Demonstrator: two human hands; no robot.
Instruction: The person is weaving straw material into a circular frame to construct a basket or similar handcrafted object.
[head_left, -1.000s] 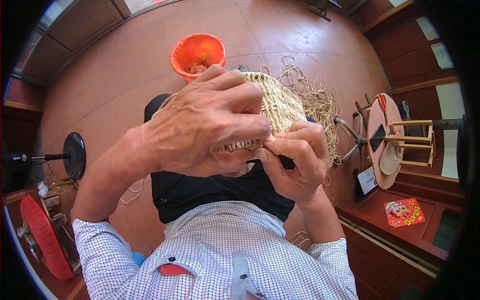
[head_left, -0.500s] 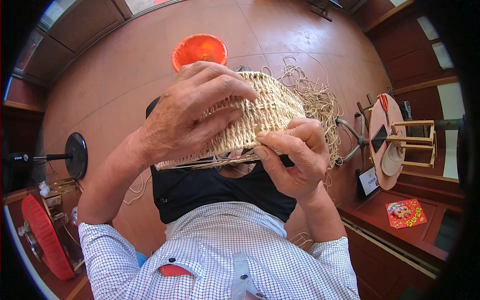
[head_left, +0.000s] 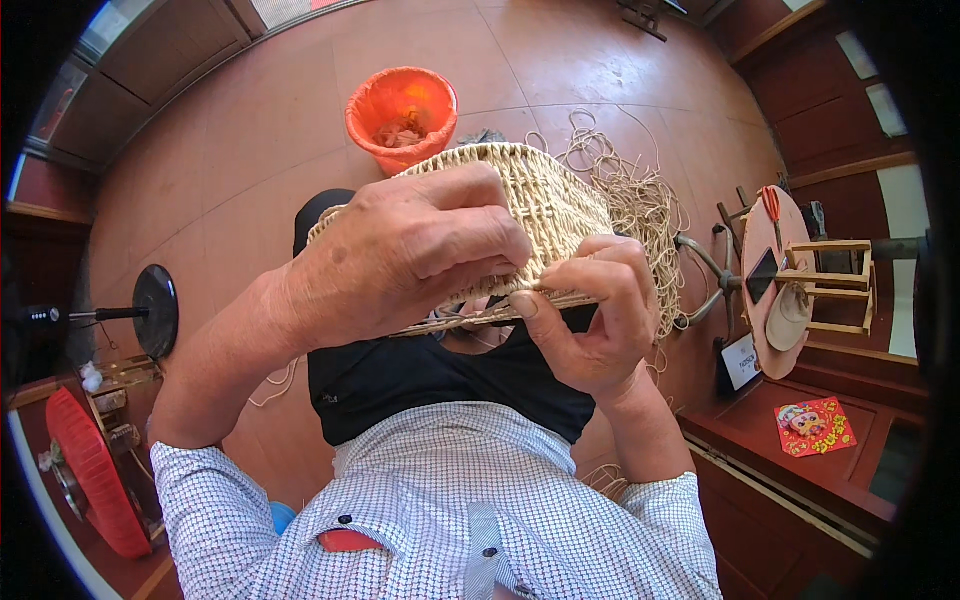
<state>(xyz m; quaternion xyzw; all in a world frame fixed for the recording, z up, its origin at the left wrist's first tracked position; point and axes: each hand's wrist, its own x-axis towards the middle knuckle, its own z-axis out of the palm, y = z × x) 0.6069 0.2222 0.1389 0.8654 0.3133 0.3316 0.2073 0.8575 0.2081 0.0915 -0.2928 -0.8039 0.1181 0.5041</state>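
A pale woven basket of twisted cord rests over my lap, its side facing up and loose strands along its near edge. My left hand is bent over the basket's left part, its fingertips closed together near the edge; what they pinch is hidden behind the fingers. At that same edge, my right hand has thumb and forefinger pressed together on the weave, close to the left fingertips. The left hand and forearm cover much of the basket's left side.
Beyond the basket stands an orange bin with scraps inside. A heap of loose cord lies at the basket's right. Farther right, a round table bears red-handled scissors, a dark phone and a small wooden frame.
My left hand has moved right and toward me, its spread fingers curling closed near the basket edge. My right hand stays at that edge. More of the orange bin shows.
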